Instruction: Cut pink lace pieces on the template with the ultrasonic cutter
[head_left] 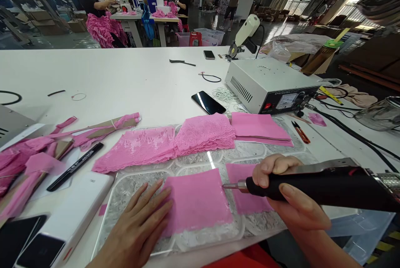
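Just at fabric edge [223, 196]: tool tip [230, 186]

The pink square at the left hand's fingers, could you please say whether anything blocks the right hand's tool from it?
Nothing visible does; the right hand holds the black tool, its metal tip at the right edge of the pink square, opposite the left hand.
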